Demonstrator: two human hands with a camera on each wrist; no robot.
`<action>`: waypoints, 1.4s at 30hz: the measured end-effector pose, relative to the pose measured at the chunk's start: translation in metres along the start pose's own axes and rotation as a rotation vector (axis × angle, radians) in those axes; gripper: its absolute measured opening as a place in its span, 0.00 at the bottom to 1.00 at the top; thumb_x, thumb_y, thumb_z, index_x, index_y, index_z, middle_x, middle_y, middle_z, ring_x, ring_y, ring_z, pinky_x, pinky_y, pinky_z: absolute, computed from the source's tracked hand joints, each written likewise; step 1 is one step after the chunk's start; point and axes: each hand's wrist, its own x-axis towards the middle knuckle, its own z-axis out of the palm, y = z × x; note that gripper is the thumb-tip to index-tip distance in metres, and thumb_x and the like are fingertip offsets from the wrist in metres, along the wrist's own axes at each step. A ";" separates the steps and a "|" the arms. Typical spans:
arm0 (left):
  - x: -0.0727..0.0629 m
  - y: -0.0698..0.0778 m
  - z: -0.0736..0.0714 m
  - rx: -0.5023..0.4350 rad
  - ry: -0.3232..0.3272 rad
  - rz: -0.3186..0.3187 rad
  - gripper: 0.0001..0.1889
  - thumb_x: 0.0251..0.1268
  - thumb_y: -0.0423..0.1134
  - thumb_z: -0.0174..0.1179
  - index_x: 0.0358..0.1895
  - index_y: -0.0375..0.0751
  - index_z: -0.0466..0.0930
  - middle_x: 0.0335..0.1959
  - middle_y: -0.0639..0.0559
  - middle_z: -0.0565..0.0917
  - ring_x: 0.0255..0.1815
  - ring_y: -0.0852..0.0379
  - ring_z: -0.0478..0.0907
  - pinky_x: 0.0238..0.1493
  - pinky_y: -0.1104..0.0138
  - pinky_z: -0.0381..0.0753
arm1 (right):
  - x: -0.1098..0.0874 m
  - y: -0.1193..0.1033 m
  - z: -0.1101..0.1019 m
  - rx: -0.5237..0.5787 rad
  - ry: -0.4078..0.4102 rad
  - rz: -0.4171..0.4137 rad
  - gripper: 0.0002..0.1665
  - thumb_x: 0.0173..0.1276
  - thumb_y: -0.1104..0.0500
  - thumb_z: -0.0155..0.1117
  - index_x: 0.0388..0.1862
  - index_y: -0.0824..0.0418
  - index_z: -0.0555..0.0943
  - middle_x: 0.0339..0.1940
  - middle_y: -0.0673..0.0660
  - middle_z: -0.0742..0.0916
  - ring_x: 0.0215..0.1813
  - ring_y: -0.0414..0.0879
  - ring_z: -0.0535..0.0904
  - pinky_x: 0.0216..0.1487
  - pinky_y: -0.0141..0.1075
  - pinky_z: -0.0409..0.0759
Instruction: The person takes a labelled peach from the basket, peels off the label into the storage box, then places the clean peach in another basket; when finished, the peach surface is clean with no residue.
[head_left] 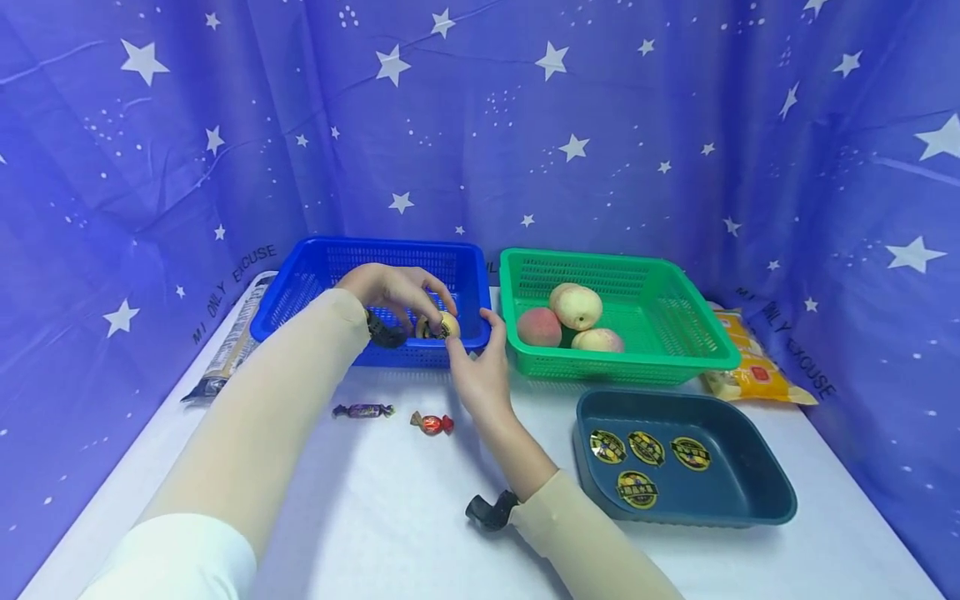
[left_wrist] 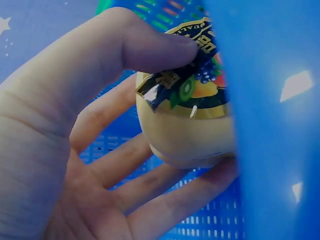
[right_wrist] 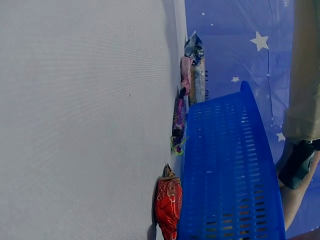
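Inside the blue basket [head_left: 300, 275], my left hand [head_left: 397, 292] holds a pale yellow peach [left_wrist: 185, 140] with its fingers curled beneath it. In the left wrist view its thumb presses a black-and-gold fruit sticker [left_wrist: 200, 100], one edge lifted, onto the peach. At the basket's front right corner is my right hand [head_left: 483, 379], thumb and index finger spread apart. Its thumb tip is by the front rim, close to the peach; whether it touches is unclear. The right wrist view does not show this hand's fingers.
A green basket [head_left: 660, 360] with peaches [head_left: 576, 307] stands at the right. In front of it is a dark tray [head_left: 742, 508] with several round stickers [head_left: 636, 490]. Purple [head_left: 363, 411] and red [head_left: 432, 424] wrapped candies lie before the blue basket. Packages [head_left: 757, 367] flank the baskets.
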 end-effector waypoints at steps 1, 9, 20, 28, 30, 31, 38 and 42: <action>-0.002 0.003 0.000 0.003 0.018 0.008 0.32 0.67 0.41 0.76 0.74 0.46 0.81 0.71 0.41 0.80 0.62 0.44 0.84 0.58 0.53 0.95 | 0.000 0.000 -0.001 0.002 0.005 -0.002 0.42 0.82 0.48 0.65 0.88 0.40 0.58 0.91 0.59 0.67 0.89 0.62 0.66 0.86 0.67 0.69; -0.036 0.009 0.000 -0.050 0.209 0.110 0.28 0.66 0.43 0.78 0.69 0.47 0.83 0.70 0.41 0.83 0.68 0.39 0.84 0.65 0.45 0.92 | -0.003 -0.002 -0.003 -0.007 0.024 -0.026 0.44 0.82 0.49 0.66 0.89 0.43 0.58 0.90 0.61 0.69 0.89 0.62 0.67 0.86 0.64 0.70; -0.101 -0.002 0.026 -0.337 0.469 0.247 0.27 0.69 0.42 0.75 0.70 0.49 0.83 0.70 0.43 0.84 0.73 0.42 0.81 0.72 0.41 0.86 | -0.006 0.000 0.001 -0.028 0.049 -0.002 0.45 0.81 0.48 0.66 0.90 0.43 0.57 0.90 0.59 0.68 0.91 0.60 0.64 0.89 0.63 0.65; -0.148 -0.004 0.070 -0.441 0.472 0.400 0.26 0.72 0.37 0.70 0.71 0.43 0.80 0.68 0.46 0.83 0.72 0.44 0.80 0.78 0.38 0.80 | -0.004 -0.003 0.003 -0.002 0.044 0.019 0.43 0.82 0.47 0.66 0.89 0.42 0.60 0.89 0.58 0.71 0.89 0.59 0.67 0.88 0.64 0.68; -0.155 -0.005 0.082 -0.420 0.460 0.425 0.27 0.70 0.35 0.70 0.71 0.40 0.80 0.66 0.45 0.84 0.68 0.45 0.83 0.74 0.41 0.85 | -0.003 -0.003 0.003 -0.006 0.047 0.023 0.42 0.82 0.47 0.66 0.89 0.41 0.60 0.89 0.58 0.71 0.89 0.59 0.67 0.87 0.63 0.68; -0.157 -0.006 0.088 -0.405 0.456 0.433 0.27 0.69 0.35 0.71 0.71 0.39 0.80 0.66 0.44 0.84 0.65 0.45 0.85 0.71 0.44 0.87 | -0.003 -0.003 0.002 -0.004 0.048 0.022 0.42 0.82 0.47 0.66 0.89 0.42 0.60 0.89 0.58 0.72 0.89 0.59 0.68 0.87 0.63 0.69; -0.156 -0.032 0.124 -0.374 0.388 0.457 0.28 0.66 0.36 0.72 0.70 0.38 0.81 0.65 0.42 0.86 0.57 0.45 0.89 0.61 0.56 0.90 | -0.001 -0.003 -0.001 -0.008 0.023 0.010 0.43 0.81 0.50 0.66 0.88 0.43 0.60 0.86 0.61 0.74 0.86 0.60 0.72 0.85 0.61 0.73; -0.147 -0.048 0.144 -0.409 0.339 0.411 0.29 0.65 0.38 0.73 0.70 0.38 0.81 0.65 0.39 0.86 0.57 0.45 0.89 0.59 0.56 0.90 | -0.003 -0.007 -0.005 -0.019 -0.007 0.007 0.44 0.81 0.50 0.66 0.89 0.44 0.58 0.87 0.62 0.73 0.87 0.61 0.71 0.86 0.61 0.72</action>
